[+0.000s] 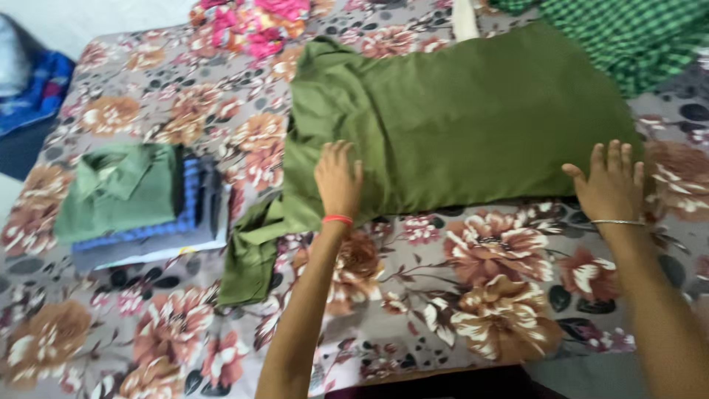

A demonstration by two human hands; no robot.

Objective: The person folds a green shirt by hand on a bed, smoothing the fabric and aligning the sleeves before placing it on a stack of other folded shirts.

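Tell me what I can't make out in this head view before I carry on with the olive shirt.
- Folded stack: only the green shirt on top shows whole; the garments beneath show edges alone.
- Olive shirt: its underside and far sleeve are hidden by its own cloth.
- Left hand and right hand: palms lie flat, so what is beneath is unseen.
- Checked cloth and pink floral cloth: cut off by the top edge.
- Blue item: blurred at the left edge.

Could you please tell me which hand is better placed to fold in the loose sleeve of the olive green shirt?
Probably the left hand: it rests beside the sleeve, while the right hand lies at the shirt's far end.
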